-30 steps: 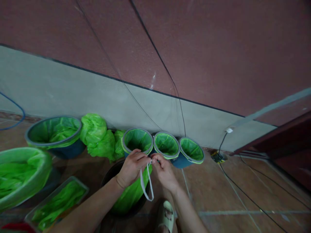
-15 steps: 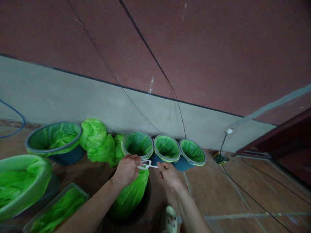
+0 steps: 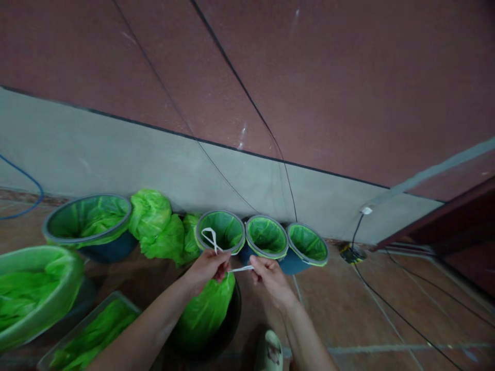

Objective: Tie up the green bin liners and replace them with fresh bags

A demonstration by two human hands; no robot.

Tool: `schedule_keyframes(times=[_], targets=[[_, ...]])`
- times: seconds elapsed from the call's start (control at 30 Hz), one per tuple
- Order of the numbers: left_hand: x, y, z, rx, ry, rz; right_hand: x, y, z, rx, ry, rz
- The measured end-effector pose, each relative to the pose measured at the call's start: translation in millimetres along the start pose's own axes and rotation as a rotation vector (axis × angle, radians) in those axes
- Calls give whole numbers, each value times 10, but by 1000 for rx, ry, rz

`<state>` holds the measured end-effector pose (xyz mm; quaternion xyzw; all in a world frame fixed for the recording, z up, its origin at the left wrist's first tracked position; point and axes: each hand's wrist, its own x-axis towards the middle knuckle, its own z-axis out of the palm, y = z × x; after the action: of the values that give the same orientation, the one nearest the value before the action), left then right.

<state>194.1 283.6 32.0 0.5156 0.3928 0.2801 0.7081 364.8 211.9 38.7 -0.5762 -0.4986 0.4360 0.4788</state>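
A white strip [image 3: 242, 268] is stretched between my two hands above a green bag [image 3: 207, 314] that stands in a dark round bin [image 3: 233, 322]. My left hand [image 3: 212, 265] is closed on the strip, and a white loop of it sticks up above the fingers, over a lined bin [image 3: 220, 232]. My right hand [image 3: 267, 274] pinches the strip's other end between thumb and fingers. The neck of the green bag lies just under my left hand, partly hidden by it.
Two more green-lined bins [image 3: 266, 237] [image 3: 307, 244] line the wall [image 3: 127, 149]. Green bags [image 3: 157, 226] and other lined bins [image 3: 88, 220] [image 3: 38, 296] are at the left, with a rectangular tub [image 3: 91, 335]. Black cable [image 3: 402, 322] crosses the floor at right. A shoe [image 3: 274, 350] shows below.
The white strip was a loose knot between my hands; now it runs as a taut line, and a loop stands up above my left hand, which has turned slightly.
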Motion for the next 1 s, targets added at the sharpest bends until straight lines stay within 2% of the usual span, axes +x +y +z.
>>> schedule_keyframes(times=[0.07, 0.2, 0.27, 0.33, 0.47, 0.6, 0.67, 0.83, 0.93, 1.0], targets=[[-7, -14, 55, 54, -78, 13, -7, -32, 48, -43, 8, -103], [-31, -50, 125, 232, -315, 102, 10, -5, 123, -215, 46, -260], [-54, -66, 151, 334, -343, 139, 17, 23, 123, -241, 59, -261], [-71, -83, 170, 392, -299, 161, 9, 53, 112, -188, 53, -211], [-53, -119, 166, 325, -191, 197, -46, 98, 136, -81, -37, -70], [-9, -156, 115, 281, -166, 200, -57, 89, 188, -122, -204, -85], [-3, -164, 93, 271, -108, 167, -26, 83, 173, -193, -222, -108], [-32, -115, 74, 158, 58, 9, 34, 78, 58, -391, -152, -61], [-50, -67, 59, 1, 90, -90, -2, 18, 39, -345, -146, -43], [-49, -46, 34, -98, 72, -120, -40, -31, 40, -286, -203, -30]])
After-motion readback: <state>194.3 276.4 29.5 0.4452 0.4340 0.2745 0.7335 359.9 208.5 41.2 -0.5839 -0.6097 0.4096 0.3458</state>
